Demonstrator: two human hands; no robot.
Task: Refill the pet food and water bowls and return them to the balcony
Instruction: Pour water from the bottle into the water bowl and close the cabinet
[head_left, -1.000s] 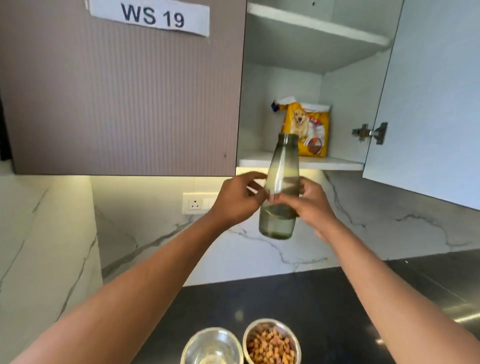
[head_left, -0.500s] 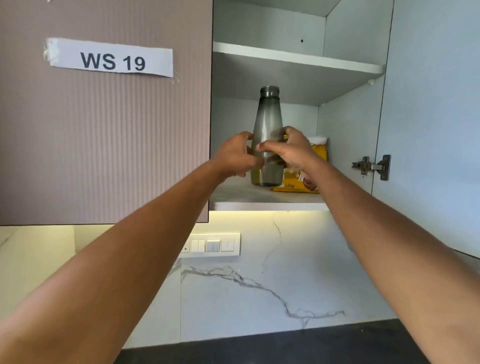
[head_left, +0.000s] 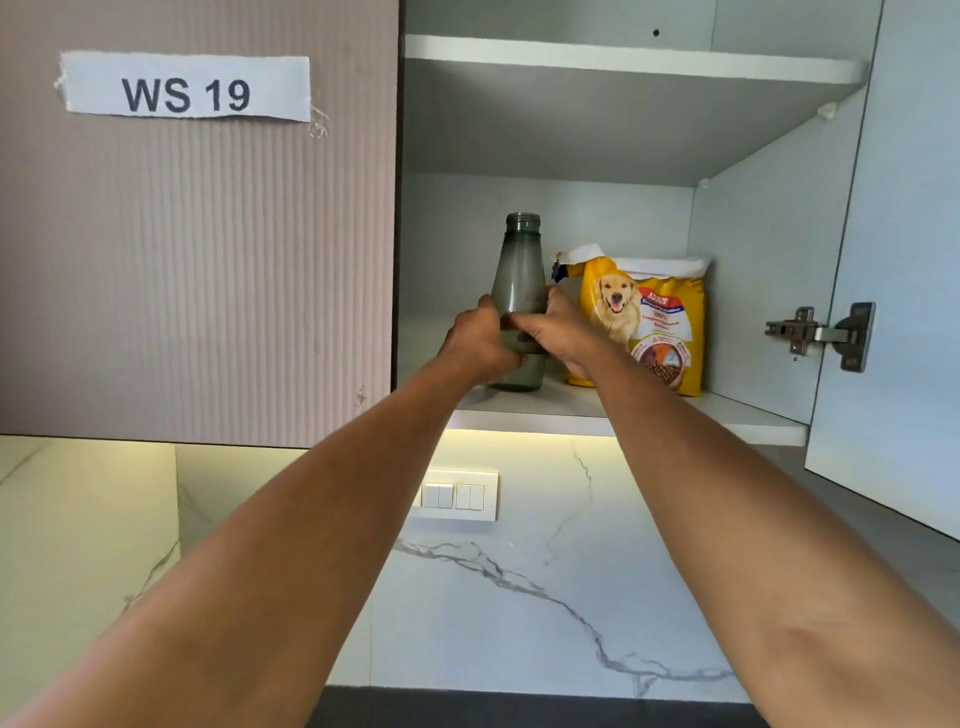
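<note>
A smoky grey glass bottle (head_left: 519, 270) without a cap stands upright on the lower shelf (head_left: 649, 410) of the open wall cabinet. My left hand (head_left: 480, 340) and my right hand (head_left: 558, 335) both wrap around its lower body. Just to the right of the bottle stands a yellow dog food bag (head_left: 652, 317) with a dog's picture on it, partly hidden behind my right wrist. The two pet bowls are out of view.
The right cabinet door (head_left: 898, 260) hangs open with its hinge (head_left: 821, 335) showing. The left door (head_left: 197, 260) is closed and carries a "WS 19" label. An upper shelf (head_left: 623, 57) spans the cabinet. A switch plate (head_left: 457, 496) sits on the marble backsplash; a strip of dark counter (head_left: 519, 712) shows below.
The bottle went up from above the counter into the cabinet and now rests on the lower shelf beside the food bag. The view tilted upward, so the bowls dropped out of sight.
</note>
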